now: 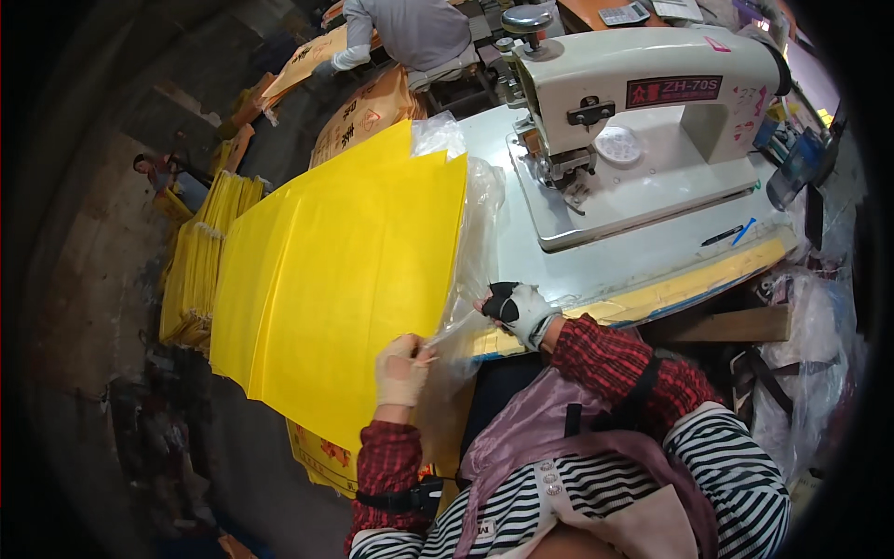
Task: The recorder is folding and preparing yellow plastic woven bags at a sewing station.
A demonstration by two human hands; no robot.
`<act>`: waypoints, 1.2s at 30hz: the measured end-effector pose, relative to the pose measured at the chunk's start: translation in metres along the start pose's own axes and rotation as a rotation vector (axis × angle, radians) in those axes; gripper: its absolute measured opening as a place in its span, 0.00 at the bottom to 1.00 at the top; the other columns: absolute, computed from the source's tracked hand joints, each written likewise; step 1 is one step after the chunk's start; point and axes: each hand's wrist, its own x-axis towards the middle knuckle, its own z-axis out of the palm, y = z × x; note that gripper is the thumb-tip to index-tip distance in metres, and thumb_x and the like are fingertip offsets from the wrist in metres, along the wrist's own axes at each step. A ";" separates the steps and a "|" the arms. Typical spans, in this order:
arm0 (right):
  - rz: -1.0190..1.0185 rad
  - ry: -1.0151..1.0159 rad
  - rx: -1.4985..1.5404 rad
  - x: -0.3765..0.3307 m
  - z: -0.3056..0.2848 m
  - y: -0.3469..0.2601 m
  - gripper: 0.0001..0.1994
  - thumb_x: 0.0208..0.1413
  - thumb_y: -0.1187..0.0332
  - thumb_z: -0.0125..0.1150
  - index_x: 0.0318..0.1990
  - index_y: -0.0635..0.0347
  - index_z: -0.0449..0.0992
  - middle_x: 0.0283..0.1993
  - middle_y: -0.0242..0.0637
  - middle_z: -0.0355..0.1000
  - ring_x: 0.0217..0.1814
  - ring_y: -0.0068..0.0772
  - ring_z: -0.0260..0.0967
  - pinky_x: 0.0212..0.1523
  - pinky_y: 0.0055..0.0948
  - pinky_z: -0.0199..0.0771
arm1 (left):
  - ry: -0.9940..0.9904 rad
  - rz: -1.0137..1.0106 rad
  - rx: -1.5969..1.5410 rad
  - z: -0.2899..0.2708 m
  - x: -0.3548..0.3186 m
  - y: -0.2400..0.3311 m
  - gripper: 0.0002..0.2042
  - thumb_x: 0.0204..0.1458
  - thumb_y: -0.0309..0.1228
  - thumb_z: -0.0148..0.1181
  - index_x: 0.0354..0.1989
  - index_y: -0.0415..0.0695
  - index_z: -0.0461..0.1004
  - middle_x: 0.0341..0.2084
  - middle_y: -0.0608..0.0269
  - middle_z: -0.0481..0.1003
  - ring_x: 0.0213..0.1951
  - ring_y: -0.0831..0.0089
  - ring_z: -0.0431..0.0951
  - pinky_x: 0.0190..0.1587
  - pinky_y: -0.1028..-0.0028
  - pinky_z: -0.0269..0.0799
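Yellow sheet [345, 279]: you have a large, flat yellow bag or sheet lying across the left part of the sewing table [596, 265] and overhanging its near edge toward you. It looks thin and light, likely woven or coated, so it should flex and sag where unsupported yet slide easily on the smooth top.
Clear liner [475, 233]: a thin transparent plastic film sits along the sheet's right edge, bunched near the far corner and stretched taut between your hands. Judge it soft, slippery and easy to tear or crease.
Left hand [402, 370]: gloved and closed in a pinch on the film at the sheet's near right corner.
Right hand [518, 309]: in a fingerless glove, resting on the table's front edge, its fingers curled onto the other end of the same stretched film.
Where to hold: take the film close to the sheet's edge with both hands, pulling evenly; grip the yellow sheet at its corners or edge, not mid-panel, where it would buckle.
Sewing machine [643, 112]: cream coloured, standing on the table to the right of the sheet, well apart from both hands.
Yellow stack [200, 270]: more yellow sheets piled on the floor at the left.
Other person [410, 33]: someone in grey works on tan sacks at the far side.
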 end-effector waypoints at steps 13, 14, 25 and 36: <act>-0.432 0.258 0.162 -0.022 0.005 -0.039 0.14 0.52 0.69 0.60 0.45 0.65 0.70 0.39 0.43 0.73 0.41 0.39 0.72 0.43 0.32 0.72 | -0.015 -0.534 -0.715 -0.081 -0.021 0.001 0.08 0.54 0.30 0.55 0.26 0.40 0.72 0.18 0.73 0.68 0.20 0.83 0.63 0.24 0.82 0.60; -0.289 0.023 0.495 -0.016 0.015 -0.037 0.18 0.53 0.62 0.62 0.45 0.66 0.70 0.39 0.41 0.73 0.42 0.33 0.71 0.43 0.29 0.71 | -0.010 -0.517 -0.710 -0.079 -0.025 0.004 0.08 0.54 0.30 0.55 0.25 0.41 0.72 0.19 0.72 0.68 0.20 0.84 0.64 0.24 0.83 0.59; -0.021 -0.321 0.531 -0.010 0.021 -0.039 0.11 0.50 0.64 0.65 0.39 0.57 0.77 0.25 0.28 0.70 0.29 0.19 0.66 0.31 0.20 0.66 | 0.169 -0.098 -0.188 -0.043 -0.042 0.029 0.13 0.49 0.31 0.61 0.40 0.37 0.70 0.33 0.57 0.73 0.34 0.69 0.72 0.35 0.71 0.69; 0.178 -0.096 -0.195 -0.008 0.011 -0.011 0.18 0.50 0.53 0.59 0.41 0.56 0.77 0.29 0.43 0.73 0.33 0.43 0.73 0.38 0.34 0.74 | 0.327 0.059 -0.169 -0.005 -0.037 0.037 0.03 0.52 0.25 0.55 0.31 0.40 0.69 0.24 0.58 0.70 0.28 0.63 0.72 0.30 0.68 0.69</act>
